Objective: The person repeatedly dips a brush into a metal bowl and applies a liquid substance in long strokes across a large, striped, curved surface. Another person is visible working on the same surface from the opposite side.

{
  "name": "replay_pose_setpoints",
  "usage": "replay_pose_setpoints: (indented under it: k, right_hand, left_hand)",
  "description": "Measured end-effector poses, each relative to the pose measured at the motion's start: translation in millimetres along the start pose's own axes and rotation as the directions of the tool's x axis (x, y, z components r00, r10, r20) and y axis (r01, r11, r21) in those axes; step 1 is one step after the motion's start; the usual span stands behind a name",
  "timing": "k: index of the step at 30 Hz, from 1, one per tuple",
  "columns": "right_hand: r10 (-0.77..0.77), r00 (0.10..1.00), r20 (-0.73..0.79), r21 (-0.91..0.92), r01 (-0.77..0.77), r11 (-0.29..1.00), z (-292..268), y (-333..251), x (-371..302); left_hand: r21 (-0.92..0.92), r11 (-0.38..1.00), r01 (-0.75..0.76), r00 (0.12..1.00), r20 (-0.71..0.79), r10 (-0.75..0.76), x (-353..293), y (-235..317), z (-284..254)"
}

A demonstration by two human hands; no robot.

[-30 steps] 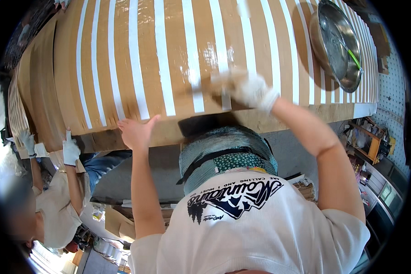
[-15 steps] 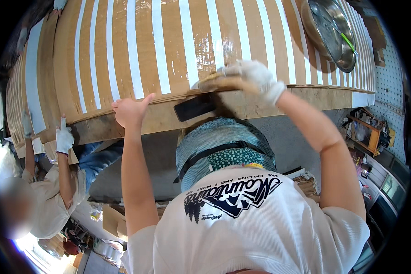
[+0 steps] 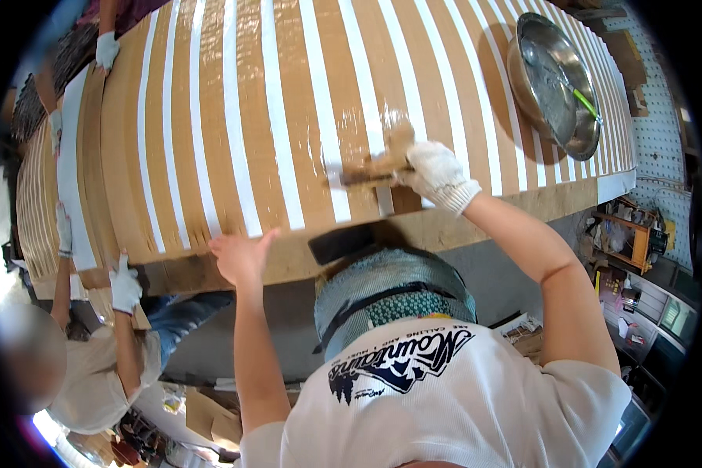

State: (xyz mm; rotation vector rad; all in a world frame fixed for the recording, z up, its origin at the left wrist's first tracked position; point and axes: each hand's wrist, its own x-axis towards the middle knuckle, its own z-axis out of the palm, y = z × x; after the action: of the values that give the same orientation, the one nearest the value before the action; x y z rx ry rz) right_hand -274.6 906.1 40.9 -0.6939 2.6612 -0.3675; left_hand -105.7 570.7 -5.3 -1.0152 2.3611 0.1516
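Brown sheets with white stripes (image 3: 288, 93) cover the table, and their surface glistens wet in the middle. My right hand (image 3: 437, 173), in a white work glove, grips a wide wooden-backed brush (image 3: 370, 168) against the stripes. Motion blurs the brush, so its bristles are hard to make out. My left hand (image 3: 240, 257) is bare and rests at the sheets' near edge, fingers spread and thumb out to the right. Between my hands, a black phone (image 3: 341, 244) lies on the table's bare wooden edge (image 3: 444, 204).
A steel basin (image 3: 529, 97) with a green-handled tool (image 3: 586, 103) inside stands at the right on the striped sheets. At the left, a co-worker's gloved hand (image 3: 125, 287) touches the near edge; other gloved hands (image 3: 108, 51) hold the sheets farther back. Shelves (image 3: 628, 234) stand at right.
My right hand has swept the brush from the near edge farther onto the striped sheets. My left hand has settled flatter at the edge. The whole view has shifted slightly.
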Motion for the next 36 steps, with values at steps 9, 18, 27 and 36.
replay_pose_setpoints:
  k: [9,18,27,36]
  right_hand:
    - [0.119,0.904,-0.41,0.011,-0.126,0.992,-88,58,248]
    - [0.101,0.807,-0.582,-0.08,-0.181,0.98,-142,108,468]
    - [-0.053,0.672,-0.738,-0.11,-0.043,0.993,-189,128,527]
    - [-0.107,0.799,-0.592,-0.109,0.052,0.993,-163,141,513]
  left_hand:
    - [0.034,0.999,0.028,0.995,-0.102,-0.024,-6,5,3]
    - [-0.043,0.994,0.1,0.994,-0.041,-0.102,-4,-1,10]
    - [-0.076,0.994,0.084,0.996,-0.033,-0.086,3,-11,19]
    - [-0.162,0.987,-0.023,0.995,-0.098,0.007,-4,5,-1]
